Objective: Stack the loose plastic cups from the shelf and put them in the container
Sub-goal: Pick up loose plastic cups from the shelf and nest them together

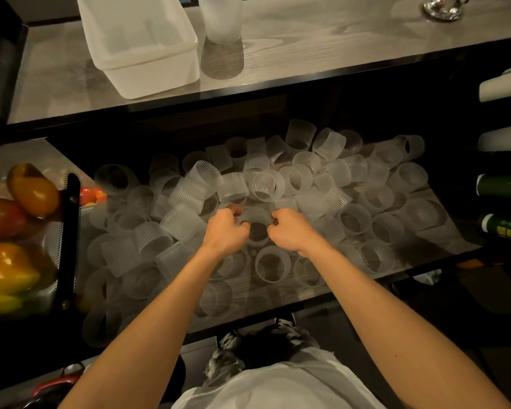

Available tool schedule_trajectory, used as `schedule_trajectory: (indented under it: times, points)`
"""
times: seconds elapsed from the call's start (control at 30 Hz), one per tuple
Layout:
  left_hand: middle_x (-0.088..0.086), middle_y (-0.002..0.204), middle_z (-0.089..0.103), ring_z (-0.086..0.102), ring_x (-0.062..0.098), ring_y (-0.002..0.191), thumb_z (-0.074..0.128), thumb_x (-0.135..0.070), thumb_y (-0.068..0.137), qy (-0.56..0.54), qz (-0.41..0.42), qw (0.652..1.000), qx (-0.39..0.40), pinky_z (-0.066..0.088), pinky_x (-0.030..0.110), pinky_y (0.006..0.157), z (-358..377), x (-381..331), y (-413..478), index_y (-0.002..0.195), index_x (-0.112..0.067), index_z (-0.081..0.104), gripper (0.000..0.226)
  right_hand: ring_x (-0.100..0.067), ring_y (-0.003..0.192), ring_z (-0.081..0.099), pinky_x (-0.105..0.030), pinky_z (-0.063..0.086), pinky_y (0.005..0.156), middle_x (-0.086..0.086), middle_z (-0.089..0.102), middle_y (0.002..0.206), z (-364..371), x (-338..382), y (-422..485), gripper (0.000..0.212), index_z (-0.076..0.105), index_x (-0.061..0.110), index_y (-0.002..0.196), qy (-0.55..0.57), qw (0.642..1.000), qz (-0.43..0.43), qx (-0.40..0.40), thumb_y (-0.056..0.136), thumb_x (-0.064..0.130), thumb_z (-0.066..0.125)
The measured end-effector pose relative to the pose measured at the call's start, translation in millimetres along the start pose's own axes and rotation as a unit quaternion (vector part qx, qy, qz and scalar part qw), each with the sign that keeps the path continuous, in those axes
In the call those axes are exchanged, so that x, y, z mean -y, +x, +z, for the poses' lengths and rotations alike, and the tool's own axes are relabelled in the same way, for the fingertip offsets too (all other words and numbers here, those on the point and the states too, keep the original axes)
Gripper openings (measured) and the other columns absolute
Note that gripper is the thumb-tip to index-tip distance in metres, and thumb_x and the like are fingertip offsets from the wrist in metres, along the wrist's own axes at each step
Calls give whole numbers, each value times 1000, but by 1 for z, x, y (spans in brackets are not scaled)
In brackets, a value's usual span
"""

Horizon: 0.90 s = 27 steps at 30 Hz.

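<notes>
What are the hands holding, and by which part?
The left hand and right hand pinch one frosted plastic cup by opposite sides of its rim.

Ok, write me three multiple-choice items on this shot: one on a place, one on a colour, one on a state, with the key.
1. Where does the container stand?
A) on the upper surface, left of the cup stack
B) on a chair
C) in a sink

2. What colour is the container?
A) red
B) translucent white
C) green

3. What are the left hand and the right hand doing?
A) lying flat
B) hanging idle
C) both gripping the cup between them

Key: 1 A, it stands on the top surface beside the stack; 2 B, its walls look milky white; 3 C, the fingers of both hands curl at the cup's rim.
</notes>
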State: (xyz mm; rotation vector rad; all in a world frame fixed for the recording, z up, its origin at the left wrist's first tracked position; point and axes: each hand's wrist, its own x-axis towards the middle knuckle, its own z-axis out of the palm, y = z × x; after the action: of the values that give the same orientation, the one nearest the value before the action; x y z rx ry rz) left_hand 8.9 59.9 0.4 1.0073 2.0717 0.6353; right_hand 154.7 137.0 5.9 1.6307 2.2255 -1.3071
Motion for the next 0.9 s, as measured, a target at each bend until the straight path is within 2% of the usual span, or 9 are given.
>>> schedule_trajectory:
  times: [0.07, 0.13, 0.3, 0.43, 0.5, 0.6, 0.67, 0.77, 0.9]
  points:
    - [9, 125, 69, 61, 25, 122, 62, -16, 92, 19, 1, 1000, 6, 49, 37, 104, 1, 2, 1, 143, -6, 54, 52, -31, 88, 61, -37, 53, 76, -11, 67, 93, 2, 0, 2, 18, 67, 5, 100, -8, 1000, 1, 2, 90, 13, 54]
    - [10, 130, 68, 59, 26, 127, 63, -17, 92, 41, 7, 999, 1, 47, 36, 104, 3, 3, 1, 141, -7, 55, 51, -30, 92, 63, -41, 56, 83, -10, 69, 97, 3, 1, 4, 22, 66, 9, 105, -3, 1000, -4, 11, 88, 14, 54]
    - [10, 112, 71, 66, 29, 106, 65, -21, 90, 115, -19, 993, 14, 54, 38, 89, 5, 9, 2, 111, -13, 63, 23, -28, 99, 64, -45, 57, 89, -10, 68, 105, 5, 1, 10, 32, 61, 12, 115, 7, 999, 10, 42, 85, 10, 52]
    - [8, 111, 68, 65, 27, 106, 65, -21, 90, 99, -41, 993, 51, 54, 35, 89, 9, 15, 3, 119, -9, 60, 32, -30, 102, 66, -49, 59, 88, -12, 67, 111, 7, 2, 11, 41, 59, 11, 123, 36, 998, 18, 45, 82, 11, 55]
    - [8, 111, 67, 64, 26, 105, 66, -18, 89, 83, -33, 995, 37, 53, 33, 87, 9, 14, 2, 120, -7, 59, 33, -31, 101, 68, -52, 59, 88, -12, 67, 113, 8, -3, 14, 44, 59, 10, 123, 52, 997, 11, 49, 79, 12, 54]
    - [3, 104, 63, 63, 23, 99, 68, -17, 90, 28, -6, 1000, 9, 52, 31, 83, 2, 8, 0, 117, -10, 59, 29, -28, 100, 70, -51, 59, 89, -6, 71, 106, 9, -19, 25, 62, 58, 16, 131, 88, 995, -2, 41, 69, 18, 53]
    - [1, 108, 63, 67, 21, 97, 74, -17, 88, -58, 4, 998, 35, 59, 38, 83, -7, 6, -2, 126, -14, 52, 43, -22, 100, 68, -41, 59, 88, -1, 69, 100, -5, -9, 9, 67, 55, 15, 140, 100, 995, -11, 22, 73, 12, 61]
    - [2, 114, 61, 69, 20, 100, 86, -13, 79, -158, 13, 981, 113, 63, 39, 79, -19, 7, -7, 135, -18, 45, 69, -11, 85, 61, -24, 49, 74, 0, 60, 94, -24, -8, -9, 63, 50, 14, 143, 110, 993, -42, 19, 85, 1, 71]
    - [0, 118, 61, 69, 19, 103, 94, -9, 66, -86, 104, 981, 142, 62, 31, 83, -22, 11, -11, 138, -15, 51, 84, -8, 75, 61, -33, 55, 76, 1, 64, 88, -34, -17, -31, 52, 58, 19, 121, 117, 989, -76, 40, 79, 8, 84]
